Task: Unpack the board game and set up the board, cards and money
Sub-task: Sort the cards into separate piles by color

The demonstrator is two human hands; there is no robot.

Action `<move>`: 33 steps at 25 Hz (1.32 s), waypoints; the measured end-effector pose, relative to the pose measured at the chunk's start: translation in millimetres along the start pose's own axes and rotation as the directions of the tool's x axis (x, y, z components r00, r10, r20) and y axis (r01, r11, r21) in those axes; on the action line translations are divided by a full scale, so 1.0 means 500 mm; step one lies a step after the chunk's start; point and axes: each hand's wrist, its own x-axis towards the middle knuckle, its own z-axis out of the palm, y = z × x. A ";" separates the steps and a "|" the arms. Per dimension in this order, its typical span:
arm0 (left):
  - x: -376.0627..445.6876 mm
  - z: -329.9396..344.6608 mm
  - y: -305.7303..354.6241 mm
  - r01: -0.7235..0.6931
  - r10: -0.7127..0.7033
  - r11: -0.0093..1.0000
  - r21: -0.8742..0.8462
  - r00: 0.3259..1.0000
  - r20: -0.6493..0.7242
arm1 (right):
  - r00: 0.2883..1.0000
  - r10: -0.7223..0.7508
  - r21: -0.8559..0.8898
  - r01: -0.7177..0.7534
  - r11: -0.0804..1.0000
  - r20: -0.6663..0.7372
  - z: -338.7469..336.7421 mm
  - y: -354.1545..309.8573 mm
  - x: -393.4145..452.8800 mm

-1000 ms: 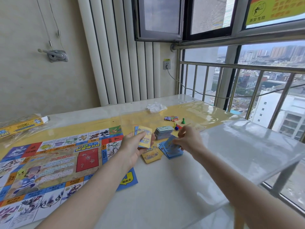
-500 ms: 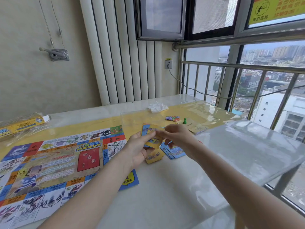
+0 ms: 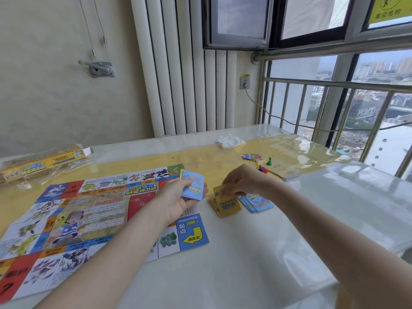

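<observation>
On the white counter (image 3: pixel 256 253), beside the unfolded colourful paper board (image 3: pixel 73 219): we sort cards. Left hand (image 3: pixel 176 201) holds the blue-backed deck (image 3: pixel 193 185); right hand (image 3: pixel 243 181) pinches a yellow card (image 3: pixel 219 190) over the yellow pile (image 3: pixel 227 205). Next, we judge: release squarely onto that pile.

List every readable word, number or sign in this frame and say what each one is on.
"2000元": blue corner square of the board.
"由此去": yellow arrow on that same square.
"高空危险": yellow window sign, cut off at the frame edge.
Too blurred to read: board centre title, blue cards in the left hand, yellow card in the right hand, game box, socket label.
</observation>
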 end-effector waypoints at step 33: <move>0.003 0.034 -0.008 -0.055 0.052 0.998 0.019 0.992 0.118 | 0.994 0.006 0.384 0.037 0.922 -0.109 0.005 -0.027 -0.033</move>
